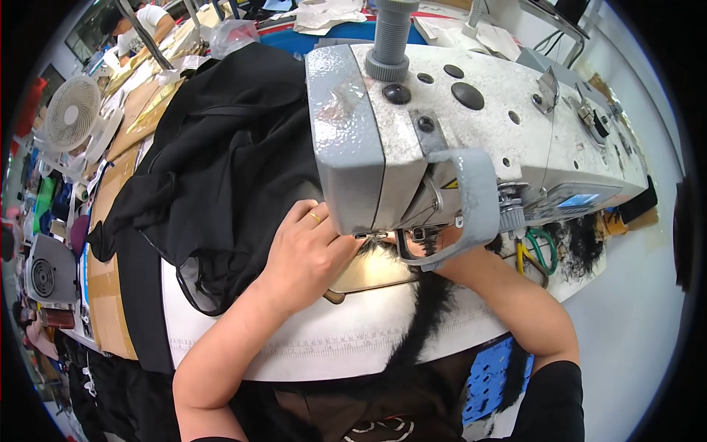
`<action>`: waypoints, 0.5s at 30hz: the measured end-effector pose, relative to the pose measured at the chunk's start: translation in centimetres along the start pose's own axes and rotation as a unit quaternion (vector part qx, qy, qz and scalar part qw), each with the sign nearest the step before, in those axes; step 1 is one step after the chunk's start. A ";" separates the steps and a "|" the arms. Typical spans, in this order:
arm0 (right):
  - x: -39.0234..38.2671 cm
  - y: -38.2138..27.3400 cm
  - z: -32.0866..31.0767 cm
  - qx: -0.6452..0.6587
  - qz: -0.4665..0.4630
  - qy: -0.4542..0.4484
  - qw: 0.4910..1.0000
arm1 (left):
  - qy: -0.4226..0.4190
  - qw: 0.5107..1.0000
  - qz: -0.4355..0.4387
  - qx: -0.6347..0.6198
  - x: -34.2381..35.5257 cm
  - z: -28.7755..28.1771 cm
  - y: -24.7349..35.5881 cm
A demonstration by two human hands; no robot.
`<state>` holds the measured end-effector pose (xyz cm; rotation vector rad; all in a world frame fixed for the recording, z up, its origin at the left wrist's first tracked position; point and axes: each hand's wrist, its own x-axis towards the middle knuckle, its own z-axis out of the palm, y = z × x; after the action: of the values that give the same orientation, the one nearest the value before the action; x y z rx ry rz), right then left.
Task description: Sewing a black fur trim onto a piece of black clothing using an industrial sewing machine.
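A sewing machine with a pale, worn head stands over the white table. My left hand, with a ring on one finger, lies just left of the needle area. Its fingers are bent and closed at the edge of a black garment, with the tips partly hidden by the machine. My right hand is beside the presser foot, mostly behind the grey guard, so its fingers do not show. From under the needle a fluffy black trim strip runs over the table edge toward my lap.
Scissors-like tools with yellow and green handles lie right of the machine amid black fluff. A white fan stands at left by cardboard. A blue perforated panel shows below. Another person sits at far left.
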<state>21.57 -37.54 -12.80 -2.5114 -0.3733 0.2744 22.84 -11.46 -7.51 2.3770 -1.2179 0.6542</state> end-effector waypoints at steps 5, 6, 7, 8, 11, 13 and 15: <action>1.9 1.5 1.5 0.053 -0.157 0.159 0.973 | -0.024 1.000 -0.004 -0.010 -0.4 0.3 -0.2; 1.5 1.7 1.4 0.052 -0.156 0.159 0.973 | -0.021 0.999 -0.014 -0.023 -0.4 0.4 -0.1; 1.0 0.6 0.3 0.020 -0.159 0.152 0.975 | -0.016 0.999 -0.024 -0.034 -0.5 0.4 -0.1; 0.7 -0.1 -0.3 -0.011 -0.161 0.145 0.976 | -0.014 0.999 -0.024 -0.032 -0.8 0.4 0.1; 0.4 0.7 0.2 -0.009 -0.159 0.119 0.980 | -0.042 0.999 -0.016 -0.014 -1.3 0.2 0.4; -0.3 -0.3 -0.9 -0.014 -0.151 0.115 0.982 | -0.063 0.996 -0.034 -0.045 -1.3 -0.1 0.4; -0.3 -0.8 -1.3 -0.017 -0.144 0.110 0.983 | -0.077 0.996 -0.034 -0.040 -1.1 -0.5 0.3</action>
<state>21.44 -37.66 -11.22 -2.4469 -0.6451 -0.1236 21.95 -10.64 -7.74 2.4275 -1.1950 0.3986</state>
